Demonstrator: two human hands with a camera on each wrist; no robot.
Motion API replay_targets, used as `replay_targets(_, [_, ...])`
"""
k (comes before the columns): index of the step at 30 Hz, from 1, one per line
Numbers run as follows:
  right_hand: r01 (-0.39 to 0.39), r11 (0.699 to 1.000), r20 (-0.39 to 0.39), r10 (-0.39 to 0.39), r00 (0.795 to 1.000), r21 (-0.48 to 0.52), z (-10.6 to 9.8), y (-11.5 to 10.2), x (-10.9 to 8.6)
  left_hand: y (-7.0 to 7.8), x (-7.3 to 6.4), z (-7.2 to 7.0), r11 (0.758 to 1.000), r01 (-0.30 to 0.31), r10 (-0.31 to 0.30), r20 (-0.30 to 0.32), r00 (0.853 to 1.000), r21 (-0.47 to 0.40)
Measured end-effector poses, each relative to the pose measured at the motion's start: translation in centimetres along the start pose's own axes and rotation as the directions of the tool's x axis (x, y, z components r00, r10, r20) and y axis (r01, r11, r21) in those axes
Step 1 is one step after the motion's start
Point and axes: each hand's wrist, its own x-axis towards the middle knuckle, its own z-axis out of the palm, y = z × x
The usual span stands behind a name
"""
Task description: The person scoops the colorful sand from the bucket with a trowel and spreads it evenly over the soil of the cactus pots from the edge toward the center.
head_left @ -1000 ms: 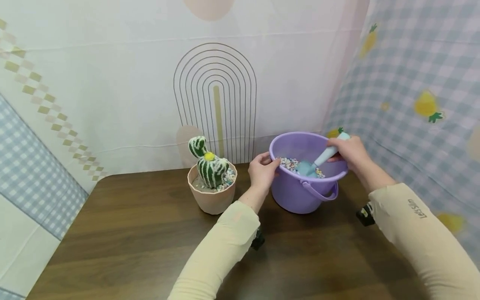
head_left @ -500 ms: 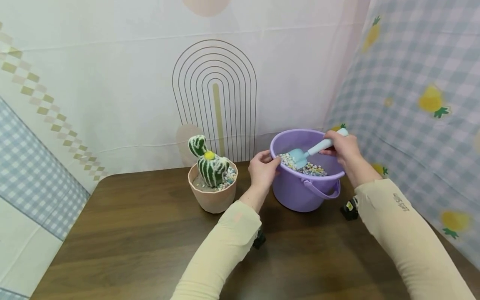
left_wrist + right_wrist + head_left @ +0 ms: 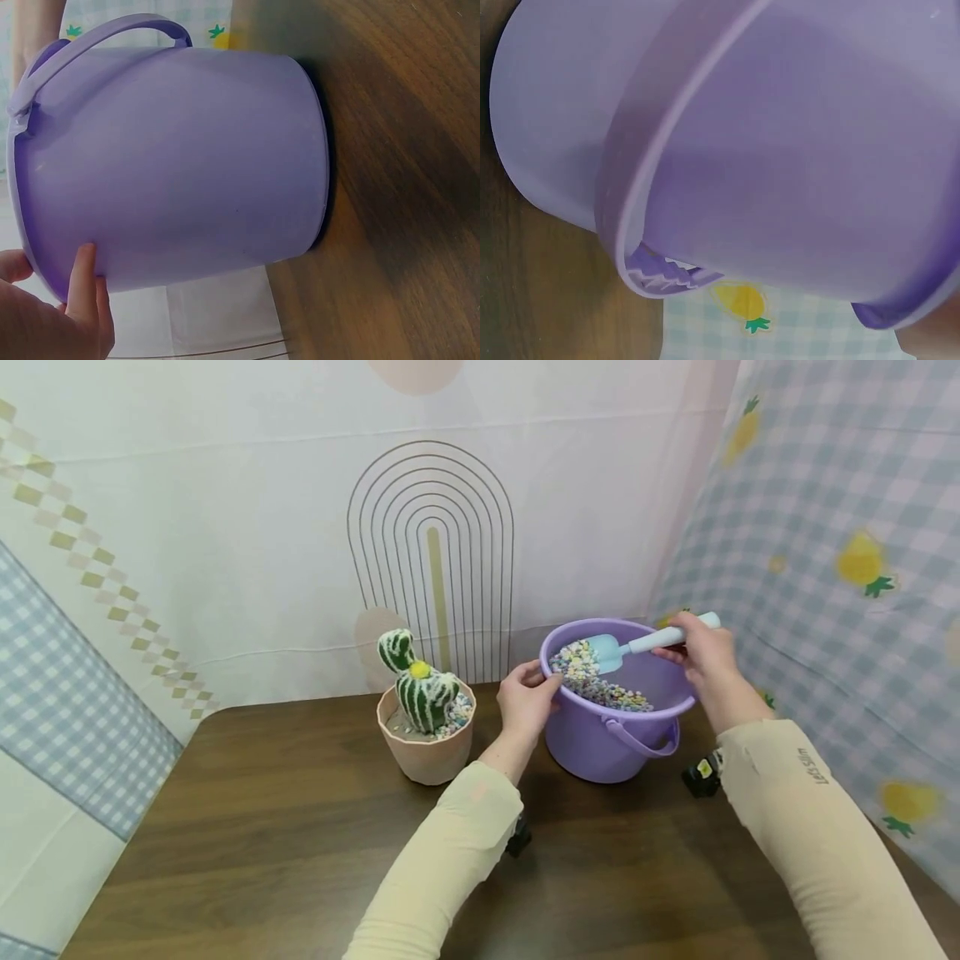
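A purple bucket [image 3: 596,752] stands on the table, partly filled with small multicoloured pebbles [image 3: 618,697]. My left hand [image 3: 525,700] grips its left rim, thumb over the edge; in the left wrist view the fingers [image 3: 84,281] lie against the outer wall. My right hand [image 3: 705,652] holds a light blue trowel [image 3: 648,641] by its handle, the blade level inside the bucket mouth and heaped with pebbles. The bucket's wall and handle [image 3: 641,150] fill the right wrist view, hiding the trowel there.
Left of the bucket, a peach pot [image 3: 426,760] holds a knitted green cactus [image 3: 423,697] with a yellow flower, with grey filling and some pebbles around it. The brown wooden table [image 3: 300,827] meets a printed cloth backdrop behind and a checked cloth at the right.
My right hand has lifted the trowel from down among the pebbles to near the bucket's rim, and its blade now carries a heap. My left hand has stayed on the rim.
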Motion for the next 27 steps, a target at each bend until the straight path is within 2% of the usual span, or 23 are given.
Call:
replay_targets(5, [-0.008, 1.0, -0.037, 0.007, 0.999, -0.022, -0.3, -0.4, -0.2, 0.0, -0.1, 0.0, 1.0, -0.01, 0.01, 0.008, 1.0, 0.01])
replay_targets(13, [-0.036, 0.998, -0.041, 0.039, 0.998, 0.053, -1.1, -0.9, 0.0, -0.2, 0.0, 0.0, 1.0, -0.015, 0.015, 0.008, 1.0, 0.013])
replay_targets(20, [-0.048, 0.995, -0.059, 0.053, 0.997, 0.087, -1.5, -0.9, 0.3, -0.1, -0.3, -0.8, 1.0, -0.003, 0.004, 0.049, 0.999, -0.006])
replay_targets(23, [-0.047, 0.994, -0.072, 0.054, 0.996, 0.095, -1.7, -0.9, 0.2, 0.2, -0.9, -1.6, 0.999, -0.037, 0.034, 0.077, 0.996, 0.032])
replay_targets(27, [-0.057, 0.992, -0.078, 0.066, 0.995, 0.109, -1.8, -1.0, -0.1, 1.1, -2.2, -3.4, 0.979, -0.147, 0.131, 0.121, 0.984, 0.142])
